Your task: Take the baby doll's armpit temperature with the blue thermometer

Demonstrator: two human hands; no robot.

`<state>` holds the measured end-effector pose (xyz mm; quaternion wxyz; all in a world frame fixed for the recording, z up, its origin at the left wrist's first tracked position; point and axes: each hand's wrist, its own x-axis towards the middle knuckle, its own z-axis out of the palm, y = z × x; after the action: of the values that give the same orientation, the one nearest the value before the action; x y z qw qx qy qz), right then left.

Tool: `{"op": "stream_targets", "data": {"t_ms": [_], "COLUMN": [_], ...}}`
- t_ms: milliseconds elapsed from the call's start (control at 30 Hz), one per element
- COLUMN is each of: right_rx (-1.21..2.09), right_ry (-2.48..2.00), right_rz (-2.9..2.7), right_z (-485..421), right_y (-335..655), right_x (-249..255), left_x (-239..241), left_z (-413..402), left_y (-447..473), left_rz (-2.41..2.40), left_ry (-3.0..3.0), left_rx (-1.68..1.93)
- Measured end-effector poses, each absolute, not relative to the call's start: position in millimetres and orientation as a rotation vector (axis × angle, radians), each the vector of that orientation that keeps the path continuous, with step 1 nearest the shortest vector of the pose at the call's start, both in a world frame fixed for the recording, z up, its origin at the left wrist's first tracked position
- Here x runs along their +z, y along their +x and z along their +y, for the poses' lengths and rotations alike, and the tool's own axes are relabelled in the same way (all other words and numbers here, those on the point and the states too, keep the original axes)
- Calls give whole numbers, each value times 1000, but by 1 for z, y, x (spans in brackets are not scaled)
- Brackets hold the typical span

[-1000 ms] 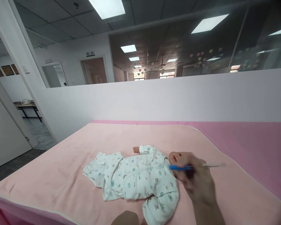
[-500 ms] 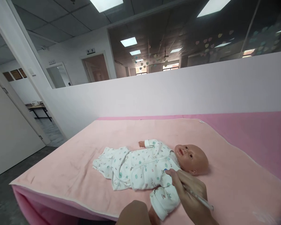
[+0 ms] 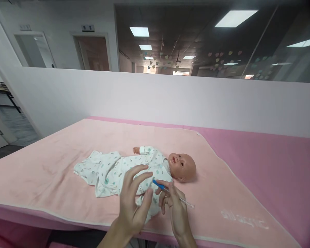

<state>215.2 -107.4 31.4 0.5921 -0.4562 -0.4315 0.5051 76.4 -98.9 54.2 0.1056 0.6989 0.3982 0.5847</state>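
Note:
A baby doll point(image 3: 111, 174) lies on its back on a peach blanket point(image 3: 54, 165), dressed in a white patterned suit, its head to the right. My right hand point(image 3: 177, 206) pinches a slim, pen-like clear stick with a blue end point(image 3: 158, 185); the blue end points left, over the doll's chest. My left hand point(image 3: 133, 201) is raised in front of the doll's body, fingers spread and curved, holding nothing. Between them, the two hands partly hide the doll's near arm and middle.
A pink cover point(image 3: 248, 151) shows beneath the blanket along the back and right. Behind the table stands a low white wall point(image 3: 170, 100) with a large window point(image 3: 196, 41) above it. A doorway and a small table point(image 3: 2, 91) appear at far left.
My left hand has come up from the lower edge and spread its fingers. My right hand has turned the stick, showing more of its blue end. The view has shifted right and levelled.

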Motion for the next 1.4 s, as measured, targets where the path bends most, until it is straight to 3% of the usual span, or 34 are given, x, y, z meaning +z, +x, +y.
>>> {"op": "stream_targets", "data": {"t_ms": [100,300,567,1033,1400], "right_rx": [1253,702,229,-425,-645], "right_ry": [-968,-1270,-1681,-1713,-1781], "right_rz": [-885,-896,-1185,-1740,-1632], "right_z": [-105,-102,-120,-123,-103], "right_y": [213,223,252,300,288], "right_x": [25,6,-15,-71,-42], "left_x": [37,25,26,12,14], "left_z": [-84,-38,24,23,20], "left_y": [84,102,125,117,116], "left_rz": [1205,1284,1161,1036,1024], "left_ry": [2033,2166,2533,2288,2322], "left_rx": [1473,1318,912,1049,1070]}}
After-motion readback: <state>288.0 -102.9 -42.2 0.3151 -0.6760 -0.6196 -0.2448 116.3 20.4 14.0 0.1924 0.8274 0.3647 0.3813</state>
